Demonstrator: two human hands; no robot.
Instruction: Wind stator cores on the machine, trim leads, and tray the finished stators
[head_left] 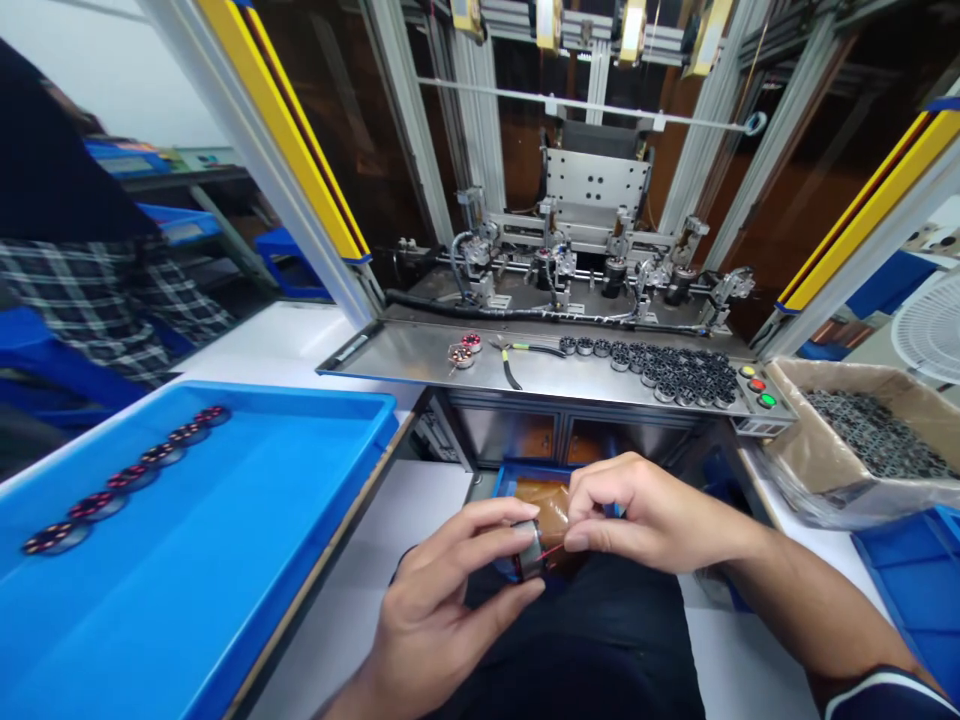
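Note:
My left hand [457,590] is closed around a round motor stator [529,552], its grey rim showing between the thumb and fingers. From the stator's right side a thin red wire [553,549] runs to my right hand [619,515], where thumb and forefinger pinch its end. Both hands are held above my lap. Ahead of them, two wound stators with copper and red parts [460,356] sit on the metal shelf [397,352], left of a pair of cutting pliers [510,360] with black and green handles.
Many black stator cores [675,372] stand on the shelf's right side, near coloured buttons [757,385]. A blue tray [225,540] at left holds a row of wound stators [133,478]. A lined box of parts [877,430] stands at right. Behind is a winding machine [592,240]; a person [82,220] is at far left.

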